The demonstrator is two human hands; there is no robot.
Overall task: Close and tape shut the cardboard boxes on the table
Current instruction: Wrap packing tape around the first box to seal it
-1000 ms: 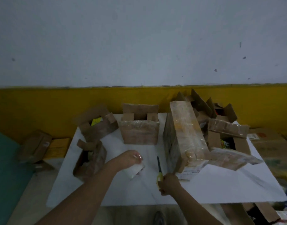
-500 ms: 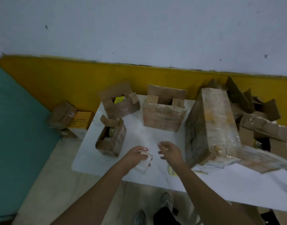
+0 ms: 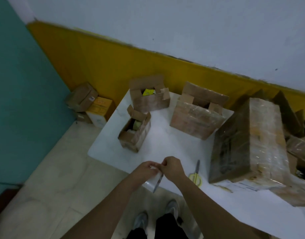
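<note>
A bare strip of table (image 3: pixel 163 144) ran open between the small open box (image 3: pixel 136 133) on the left and the big taped box (image 3: pixel 251 144) on the right. The middle box (image 3: pixel 194 118) blocked it at the back. Scissors (image 3: pixel 197 171) lay near the front edge, beside the big box.

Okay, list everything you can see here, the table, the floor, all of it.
table: one, white, centre
near open box: one, brown, table's left edge
far open box: one, brown, back left corner
middle open box: one, brown, back middle
large wrapped box: one, brown, table's right
scissors: one, yellow handles, front of table
cardboard pile: brown, far right
floor boxes: several, brown and yellow, left of table
tape roll: one, clear, between hands
shoes: two, grey, bottom
left hand: holds tape roll
right hand: pinches tape roll
</note>
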